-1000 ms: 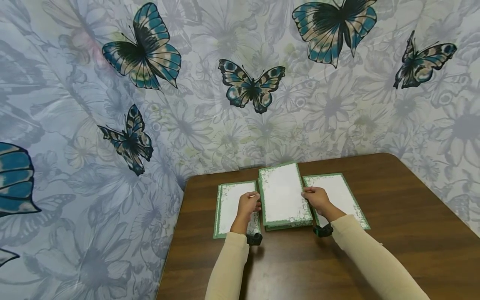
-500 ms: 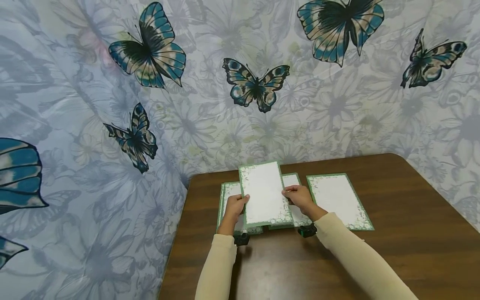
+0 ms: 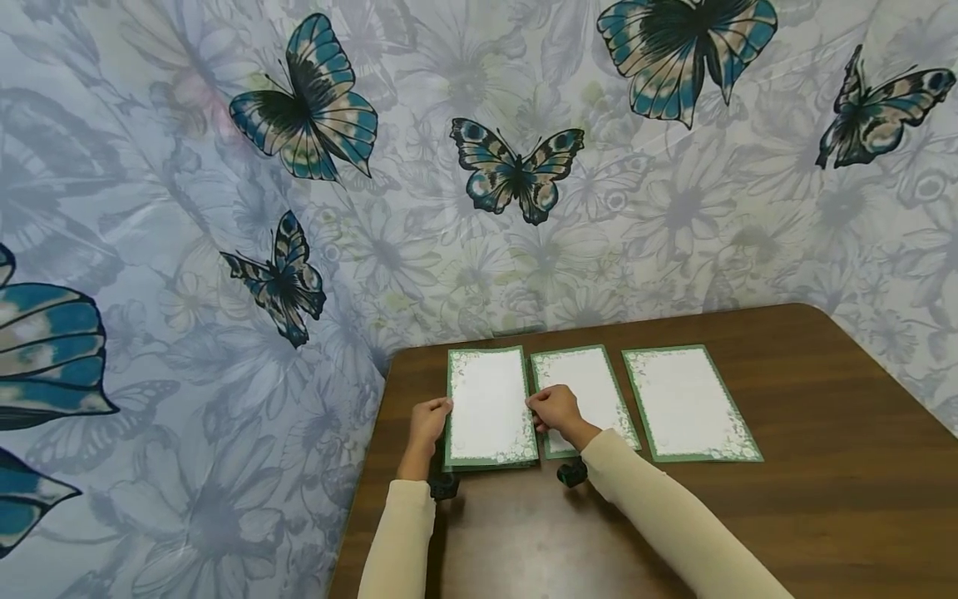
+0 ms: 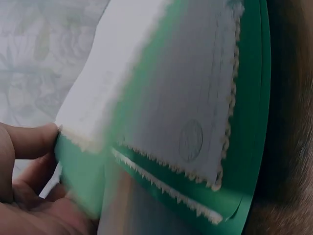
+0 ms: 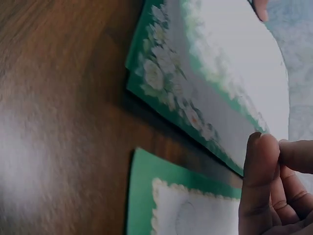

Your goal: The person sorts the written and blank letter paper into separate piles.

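Observation:
Three green-bordered white cards lie in a row on the brown table [image 3: 786, 516]. My left hand [image 3: 429, 420] pinches the left edge of the left card [image 3: 488, 405], which sits just above a pile of like cards [image 4: 244, 161]. My right hand [image 3: 552, 408] pinches that card's right edge [image 5: 230, 98], with its fingers [image 5: 259, 171] over the middle card [image 3: 587, 391]. The right card [image 3: 684, 401] lies untouched. In the left wrist view my thumb [image 4: 29, 139] lies on the held card's corner.
A sheet printed with butterflies and flowers [image 3: 494, 166] hangs behind and to the left of the table. The table's left edge [image 3: 367, 482] runs just beside my left hand. Bare wood lies to the right and in front of the cards.
Both hands have carried the top card from the middle pile leftward and lowered it onto the left pile. The middle card is now uncovered.

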A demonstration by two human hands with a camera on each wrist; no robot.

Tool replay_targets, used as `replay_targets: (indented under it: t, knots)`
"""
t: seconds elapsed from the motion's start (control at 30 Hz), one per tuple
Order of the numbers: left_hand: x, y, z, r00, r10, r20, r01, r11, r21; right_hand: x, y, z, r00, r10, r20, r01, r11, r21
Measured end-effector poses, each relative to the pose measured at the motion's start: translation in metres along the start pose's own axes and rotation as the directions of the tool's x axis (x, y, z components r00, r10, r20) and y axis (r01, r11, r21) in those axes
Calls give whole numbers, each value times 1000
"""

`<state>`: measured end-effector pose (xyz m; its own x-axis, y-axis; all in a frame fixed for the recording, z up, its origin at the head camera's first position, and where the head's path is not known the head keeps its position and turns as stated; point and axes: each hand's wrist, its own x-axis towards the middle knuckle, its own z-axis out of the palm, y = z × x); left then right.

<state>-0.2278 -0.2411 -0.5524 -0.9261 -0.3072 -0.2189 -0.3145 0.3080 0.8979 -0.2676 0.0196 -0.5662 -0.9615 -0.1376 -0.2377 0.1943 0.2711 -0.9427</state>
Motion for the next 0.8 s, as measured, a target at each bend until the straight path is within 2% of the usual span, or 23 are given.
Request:
replay_targets:
  t: [0.17,0.3,0.43,0.6,0.8]
  knots:
    - [6,-2,1,997,38,-66,-35,998,44,2,4,8,1000,-8,1,8,998,-70]
    - [12,-9,7,987,83,-140,-74,995,71,3,7,10,1000,-16,-17,13,989,-146]
    - [15,-17,10,978,77,-195,-62,995,83,3,9,12,999,-30,-16,26,981,-195]
    - [17,-24,12,976,59,-208,-34,992,121,3,11,15,999,-45,-15,40,965,-258]
    - [19,-24,12,975,66,-210,-25,982,190,8,13,17,998,-52,-24,40,935,-351]
